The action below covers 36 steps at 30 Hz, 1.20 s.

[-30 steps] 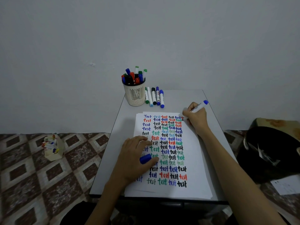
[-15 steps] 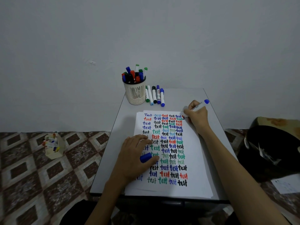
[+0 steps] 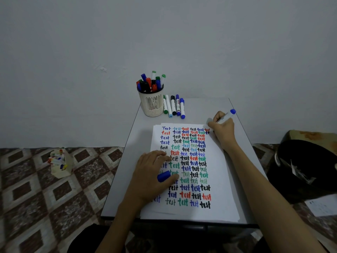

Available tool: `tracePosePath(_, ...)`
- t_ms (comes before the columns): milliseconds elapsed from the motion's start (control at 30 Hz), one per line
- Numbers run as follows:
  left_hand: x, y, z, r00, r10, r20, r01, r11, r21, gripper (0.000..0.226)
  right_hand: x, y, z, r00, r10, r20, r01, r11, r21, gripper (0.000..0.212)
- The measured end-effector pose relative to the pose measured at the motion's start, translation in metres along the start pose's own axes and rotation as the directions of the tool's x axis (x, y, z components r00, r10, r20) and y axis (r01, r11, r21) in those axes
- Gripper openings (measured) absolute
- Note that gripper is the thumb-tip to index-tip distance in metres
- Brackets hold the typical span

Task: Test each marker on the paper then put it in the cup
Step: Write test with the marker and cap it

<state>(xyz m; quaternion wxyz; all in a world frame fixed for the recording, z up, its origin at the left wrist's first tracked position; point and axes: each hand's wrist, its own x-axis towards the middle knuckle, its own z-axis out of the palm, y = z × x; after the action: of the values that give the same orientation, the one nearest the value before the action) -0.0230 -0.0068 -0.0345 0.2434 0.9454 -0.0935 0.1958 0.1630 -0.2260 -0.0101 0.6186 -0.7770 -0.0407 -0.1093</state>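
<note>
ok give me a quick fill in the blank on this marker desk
1. The right hand grips a marker with a ____ end.
2. The left hand rests on the paper and holds a blue ____.
3. ____ markers lie on the table beside the cup.
Missing: blue; cap; five.

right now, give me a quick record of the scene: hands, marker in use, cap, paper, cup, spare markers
right hand: grips blue marker, writing end down at paper's top right
left hand: rests on paper, thumb pinching blue cap
cup: upright, packed with markers
loose markers: five, lying right of cup
</note>
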Motion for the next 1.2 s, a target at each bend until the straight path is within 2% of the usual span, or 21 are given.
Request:
tracePosePath(133, 0.0001, -0.0007, -0.0002, 1.000, 0.001, 0.002, -0.001, 1.000, 0.002, 0.055, 0.0015, 0.0021, -0.0003, 0.999, 0.024, 0.025, -0.024, 1.000, 0.003, 0.030)
tracePosePath(300, 0.0005, -0.0003, 0.0001, 1.000, -0.001, 0.010, 0.001, 1.000, 0.008, 0.055, 0.0001, 0.0011, -0.0007, 0.998, 0.000, -0.056, 0.001, 1.000, 0.025, 0.033)
tracePosePath(567, 0.0006, 0.0003, -0.0011, 1.000, -0.008, 0.013, 0.008, 1.000, 0.007, 0.056, 0.0004, 0.0020, 0.0006, 1.000, -0.004, -0.021, 0.004, 1.000, 0.002, 0.031)
tracePosePath(733, 0.0001, -0.0001, -0.0012, 1.000, -0.005, 0.007, 0.005, 1.000, 0.001, 0.056, 0.0018, 0.0044, -0.0012, 0.995, 0.017, -0.095, -0.014, 0.999, 0.033, 0.033)
tracePosePath(1200, 0.0011, 0.0011, -0.0017, 1.000, -0.019, 0.021, 0.020, 1.000, -0.017, 0.057, 0.0013, 0.0023, 0.0013, 0.999, -0.005, -0.033, 0.006, 0.999, 0.035, 0.033)
